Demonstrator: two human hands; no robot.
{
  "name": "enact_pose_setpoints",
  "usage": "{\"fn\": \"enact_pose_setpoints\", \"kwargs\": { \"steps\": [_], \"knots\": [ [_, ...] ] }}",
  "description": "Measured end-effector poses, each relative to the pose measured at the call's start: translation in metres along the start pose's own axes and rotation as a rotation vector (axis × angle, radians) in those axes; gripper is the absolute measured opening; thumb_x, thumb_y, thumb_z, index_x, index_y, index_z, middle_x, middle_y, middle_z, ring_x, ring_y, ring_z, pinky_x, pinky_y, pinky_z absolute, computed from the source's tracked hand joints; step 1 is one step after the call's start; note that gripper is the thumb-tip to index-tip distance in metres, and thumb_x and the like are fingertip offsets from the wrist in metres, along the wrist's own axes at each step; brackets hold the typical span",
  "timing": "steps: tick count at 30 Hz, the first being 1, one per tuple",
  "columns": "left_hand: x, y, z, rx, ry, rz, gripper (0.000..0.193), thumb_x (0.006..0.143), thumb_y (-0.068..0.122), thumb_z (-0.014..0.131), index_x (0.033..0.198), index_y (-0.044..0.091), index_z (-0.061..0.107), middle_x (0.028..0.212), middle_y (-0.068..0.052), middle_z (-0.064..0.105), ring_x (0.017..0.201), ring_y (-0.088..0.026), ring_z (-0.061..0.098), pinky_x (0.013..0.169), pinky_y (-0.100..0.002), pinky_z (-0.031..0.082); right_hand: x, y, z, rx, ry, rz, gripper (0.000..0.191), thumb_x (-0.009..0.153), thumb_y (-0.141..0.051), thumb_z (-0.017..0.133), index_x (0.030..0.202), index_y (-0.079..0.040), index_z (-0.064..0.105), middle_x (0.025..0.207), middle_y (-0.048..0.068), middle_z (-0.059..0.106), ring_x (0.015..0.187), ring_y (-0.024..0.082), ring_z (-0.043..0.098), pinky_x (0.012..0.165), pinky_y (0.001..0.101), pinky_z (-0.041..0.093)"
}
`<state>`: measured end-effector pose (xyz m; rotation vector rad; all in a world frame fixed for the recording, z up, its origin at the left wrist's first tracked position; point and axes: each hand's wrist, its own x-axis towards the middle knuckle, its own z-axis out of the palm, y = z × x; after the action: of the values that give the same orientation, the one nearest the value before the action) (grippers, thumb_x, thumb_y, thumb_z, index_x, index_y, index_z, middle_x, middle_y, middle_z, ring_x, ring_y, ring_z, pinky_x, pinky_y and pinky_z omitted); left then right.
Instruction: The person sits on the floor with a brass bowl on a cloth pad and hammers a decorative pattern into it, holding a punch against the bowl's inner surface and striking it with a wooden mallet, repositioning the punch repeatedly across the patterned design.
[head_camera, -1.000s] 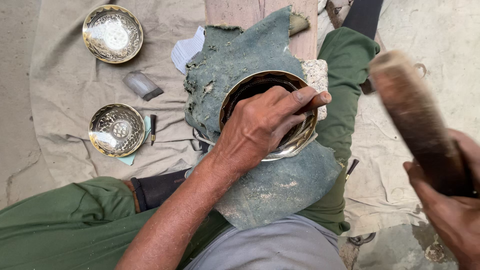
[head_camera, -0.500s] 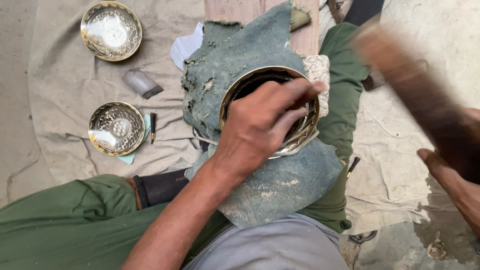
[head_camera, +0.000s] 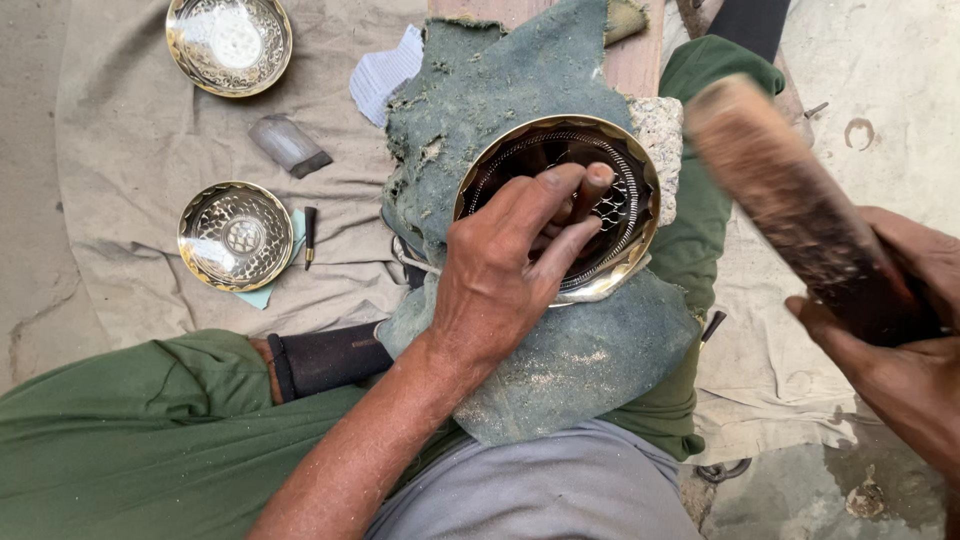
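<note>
Holding punch (head_camera: 590, 187) inside brass bowl (head_camera: 640, 215)

No packages, labels, signs, screens

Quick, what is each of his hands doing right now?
Left hand: closed on a small punch set inside the brass bowl.
Right hand: closed on a thick wooden mallet, raised.

Bare forearms, dusty green trousers (head_camera: 120, 440), grey shirt (head_camera: 540, 490), black band (head_camera: 325, 357) at the knee
</note>
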<state>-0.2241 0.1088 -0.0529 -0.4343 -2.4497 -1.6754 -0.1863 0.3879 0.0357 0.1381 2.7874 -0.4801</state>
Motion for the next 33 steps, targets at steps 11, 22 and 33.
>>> {"fn": "enact_pose_setpoints", "kwargs": {
  "steps": [11,22,33],
  "knots": [
    [-0.003,-0.002,0.011,-0.008,0.028,-0.057,0.045,0.093,0.013,0.081,0.133,0.008,0.060,0.099,-0.006,0.069,0.089,-0.014,0.075,0.077,-0.026,0.068,0.025,0.003,-0.009,-0.179,0.149,-0.225,0.039,0.097,0.002,0.070,0.135,0.005,0.062,0.081,0.013,0.064,0.061,0.019,0.059,0.056,0.0314,0.053],
    [0.002,-0.001,0.008,0.110,-0.011,0.067,0.042,0.096,0.016,0.080,0.132,0.005,0.061,0.100,-0.009,0.069,0.085,-0.020,0.071,0.075,-0.034,0.062,0.037,0.040,-0.013,-0.478,-0.174,-0.033,0.038,0.101,-0.013,0.061,0.139,-0.012,0.064,0.085,0.007,0.067,0.061,0.017,0.065,0.062,0.0307,0.058],
    [0.005,-0.003,0.009,0.136,-0.112,0.119,0.045,0.097,0.016,0.077,0.137,0.010,0.058,0.097,-0.008,0.064,0.082,-0.020,0.071,0.073,-0.033,0.064,0.025,0.140,0.041,-0.211,-0.162,-0.003,0.035,0.100,-0.020,0.064,0.129,-0.002,0.061,0.087,0.005,0.063,0.064,0.017,0.064,0.060,0.0284,0.058]
  ]
}}
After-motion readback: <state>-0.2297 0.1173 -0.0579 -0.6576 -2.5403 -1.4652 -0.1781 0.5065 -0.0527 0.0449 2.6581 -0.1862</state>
